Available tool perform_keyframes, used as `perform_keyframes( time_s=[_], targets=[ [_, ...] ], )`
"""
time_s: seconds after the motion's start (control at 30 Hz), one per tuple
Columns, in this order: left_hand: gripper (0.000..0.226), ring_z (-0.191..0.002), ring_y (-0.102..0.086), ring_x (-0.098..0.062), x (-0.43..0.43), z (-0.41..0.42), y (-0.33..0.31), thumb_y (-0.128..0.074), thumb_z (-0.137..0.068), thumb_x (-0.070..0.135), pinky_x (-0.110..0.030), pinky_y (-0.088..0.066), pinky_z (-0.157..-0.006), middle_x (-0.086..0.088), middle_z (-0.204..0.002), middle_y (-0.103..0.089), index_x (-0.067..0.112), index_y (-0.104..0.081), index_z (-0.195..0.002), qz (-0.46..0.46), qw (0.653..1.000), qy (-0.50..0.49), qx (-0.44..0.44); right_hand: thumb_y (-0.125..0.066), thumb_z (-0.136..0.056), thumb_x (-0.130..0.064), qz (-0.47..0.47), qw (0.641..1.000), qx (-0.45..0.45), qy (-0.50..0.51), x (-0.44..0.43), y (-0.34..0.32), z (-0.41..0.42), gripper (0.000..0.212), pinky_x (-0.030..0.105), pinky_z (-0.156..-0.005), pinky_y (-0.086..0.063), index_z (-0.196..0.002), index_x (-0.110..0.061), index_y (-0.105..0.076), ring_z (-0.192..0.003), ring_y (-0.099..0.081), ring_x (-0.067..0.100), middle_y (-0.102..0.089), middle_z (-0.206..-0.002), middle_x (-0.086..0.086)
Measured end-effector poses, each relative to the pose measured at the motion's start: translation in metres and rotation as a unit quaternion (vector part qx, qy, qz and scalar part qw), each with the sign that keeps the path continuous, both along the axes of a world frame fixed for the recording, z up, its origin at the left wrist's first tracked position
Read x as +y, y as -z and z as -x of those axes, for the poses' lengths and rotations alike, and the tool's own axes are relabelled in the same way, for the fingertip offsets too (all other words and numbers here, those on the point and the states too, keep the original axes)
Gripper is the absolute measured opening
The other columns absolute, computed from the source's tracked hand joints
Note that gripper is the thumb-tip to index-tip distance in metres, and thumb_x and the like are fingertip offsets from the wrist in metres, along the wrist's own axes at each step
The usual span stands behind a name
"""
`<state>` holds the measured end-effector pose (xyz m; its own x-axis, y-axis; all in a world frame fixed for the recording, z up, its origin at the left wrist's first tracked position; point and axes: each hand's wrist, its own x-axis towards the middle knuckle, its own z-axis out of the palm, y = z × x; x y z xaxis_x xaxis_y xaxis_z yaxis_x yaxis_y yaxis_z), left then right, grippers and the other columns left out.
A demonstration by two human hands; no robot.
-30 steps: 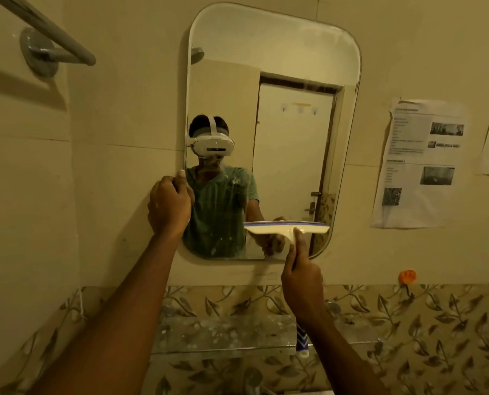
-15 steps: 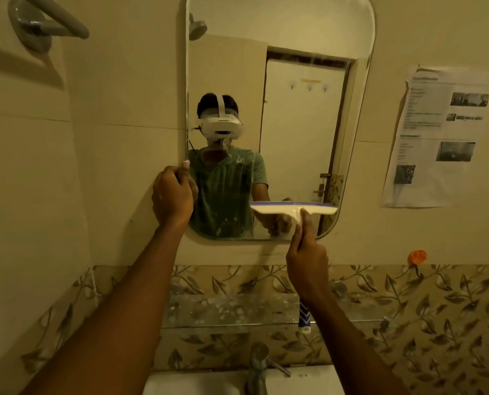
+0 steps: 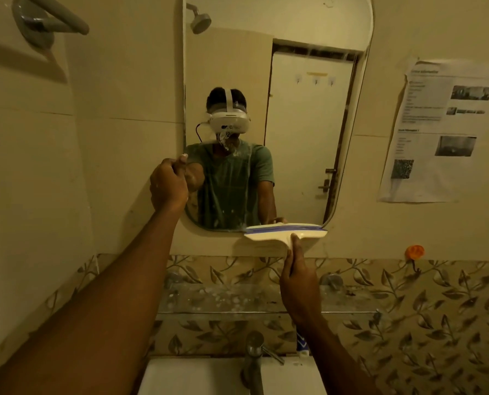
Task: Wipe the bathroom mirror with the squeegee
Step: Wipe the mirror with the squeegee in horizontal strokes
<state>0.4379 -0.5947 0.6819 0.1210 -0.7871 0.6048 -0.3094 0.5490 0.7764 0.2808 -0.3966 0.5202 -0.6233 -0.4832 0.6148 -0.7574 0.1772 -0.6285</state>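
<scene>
A tall mirror [image 3: 308, 132] with rounded corners hangs on the cream wall. My right hand [image 3: 298, 280] grips the handle of a white squeegee [image 3: 284, 232] with a blue blade strip, held level at the mirror's bottom right edge. My left hand [image 3: 169, 185] is closed around the mirror's left edge at mid height, thumb up. White streaks and spots remain on the lower middle of the glass. The squeegee handle is mostly hidden in my fist.
A glass shelf [image 3: 237, 302] runs under the mirror, above a white sink [image 3: 197, 377] with a metal tap [image 3: 253, 357]. A towel rail [image 3: 52, 22] is at the upper left. A printed paper [image 3: 439, 132] and an orange hook [image 3: 414, 251] are on the right wall.
The squeegee has slid down the right part of the glass to the bottom edge. My view has tilted down, showing the sink. My left hand stays on the mirror's left edge.
</scene>
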Motion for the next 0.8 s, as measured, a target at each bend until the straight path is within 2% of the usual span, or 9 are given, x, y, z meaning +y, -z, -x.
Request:
perform_keyframes(
  time_s=[0.07, 0.13, 0.27, 0.4, 0.47, 0.5, 0.57, 0.7, 0.8],
  targets=[
    [0.045, -0.104, -0.060, -0.032, 0.000, 0.000, -0.002, -0.043, -0.098, 0.046, -0.033, -0.040, -0.075, -0.015, -0.110, -0.066, 0.007, -0.064, -0.107, -0.012, 1.000, 0.006, 0.007, -0.024, -0.099, -0.043, 0.003, 1.000, -0.008, 0.004, 0.002, 0.003, 0.002, 0.055, 0.036, -0.059, -0.058, -0.152, -0.033, -0.014, -0.064, -0.061, 0.012, -0.065, -0.083, 0.001],
    [0.043, -0.103, -0.060, -0.031, 0.002, -0.001, -0.004, -0.046, -0.097, 0.043, -0.032, -0.041, -0.075, -0.015, -0.109, -0.067, 0.006, -0.065, -0.106, -0.021, 0.999, 0.018, 0.016, -0.027, -0.101, -0.040, 0.025, 1.000, -0.012, 0.004, 0.006, 0.000, 0.002, 0.051, 0.035, -0.052, -0.056, -0.150, -0.036, -0.013, -0.057, -0.061, 0.011, -0.065, -0.074, 0.003],
    [0.036, -0.087, -0.055, -0.018, 0.004, -0.013, -0.006, -0.052, -0.096, 0.038, -0.029, -0.040, -0.072, -0.013, -0.101, -0.067, 0.006, -0.067, -0.100, -0.033, 0.998, 0.057, 0.006, -0.028, -0.101, -0.036, 0.087, 0.996, 0.000, 0.011, 0.008, -0.030, 0.002, 0.051, 0.022, -0.037, -0.040, -0.151, -0.029, -0.023, -0.040, -0.047, 0.008, -0.051, -0.055, -0.004],
    [0.051, -0.073, -0.065, -0.022, -0.001, -0.029, -0.018, -0.045, -0.092, 0.056, -0.034, -0.055, -0.071, -0.008, -0.080, -0.069, 0.011, -0.065, -0.079, -0.057, 0.988, 0.143, 0.015, -0.030, -0.103, -0.037, 0.131, 0.991, 0.006, 0.019, -0.003, -0.082, 0.007, 0.049, 0.036, -0.038, -0.049, -0.151, -0.029, -0.026, -0.043, -0.051, 0.019, -0.056, -0.060, 0.005],
    [0.052, -0.065, -0.067, -0.021, -0.001, -0.033, -0.032, -0.039, -0.094, 0.059, -0.036, -0.059, -0.070, -0.004, -0.072, -0.068, 0.017, -0.062, -0.074, -0.042, 0.987, 0.153, 0.036, -0.031, -0.104, -0.036, 0.151, 0.988, 0.012, 0.014, -0.009, -0.109, 0.005, 0.047, 0.037, -0.042, -0.049, -0.150, -0.028, -0.029, -0.049, -0.051, 0.016, -0.056, -0.065, 0.001],
    [0.051, -0.064, -0.067, -0.020, -0.001, -0.034, -0.041, -0.038, -0.095, 0.057, -0.038, -0.059, -0.070, -0.004, -0.071, -0.068, 0.017, -0.062, -0.075, -0.025, 0.987, 0.151, 0.045, -0.031, -0.104, -0.034, 0.161, 0.987, 0.017, 0.009, -0.012, -0.123, 0.001, 0.046, 0.032, -0.044, -0.048, -0.150, -0.027, -0.031, -0.053, -0.051, 0.009, -0.054, -0.068, -0.006],
    [0.048, -0.068, -0.069, -0.022, -0.005, -0.033, -0.064, -0.039, -0.097, 0.053, -0.042, -0.060, -0.073, -0.005, -0.075, -0.070, 0.017, -0.065, -0.081, 0.005, 0.986, 0.152, 0.063, -0.033, -0.105, -0.030, 0.181, 0.983, 0.040, 0.006, -0.017, -0.151, -0.006, 0.045, 0.011, -0.047, -0.039, -0.149, -0.023, -0.034, -0.056, -0.050, 0.000, -0.052, -0.074, -0.015],
    [0.048, -0.072, -0.069, -0.026, -0.008, -0.029, -0.119, -0.038, -0.096, 0.052, -0.045, -0.060, -0.072, -0.009, -0.078, -0.071, 0.018, -0.066, -0.078, 0.057, 0.982, 0.160, 0.078, -0.036, -0.105, -0.022, 0.218, 0.974, 0.049, -0.028, -0.029, -0.204, -0.020, 0.041, 0.007, -0.040, -0.038, -0.145, -0.016, -0.039, -0.048, -0.053, -0.012, -0.048, -0.062, -0.011],
    [0.054, -0.066, -0.062, -0.024, -0.005, -0.023, -0.157, -0.037, -0.099, 0.046, -0.037, -0.053, -0.064, -0.006, -0.066, -0.062, 0.006, -0.063, -0.074, 0.103, 0.982, 0.138, 0.079, -0.038, -0.104, -0.023, 0.249, 0.965, 0.068, -0.052, -0.042, -0.244, -0.025, 0.040, 0.006, -0.044, -0.040, -0.143, -0.014, -0.044, -0.049, -0.054, -0.011, -0.054, -0.068, -0.014]
  ],
)
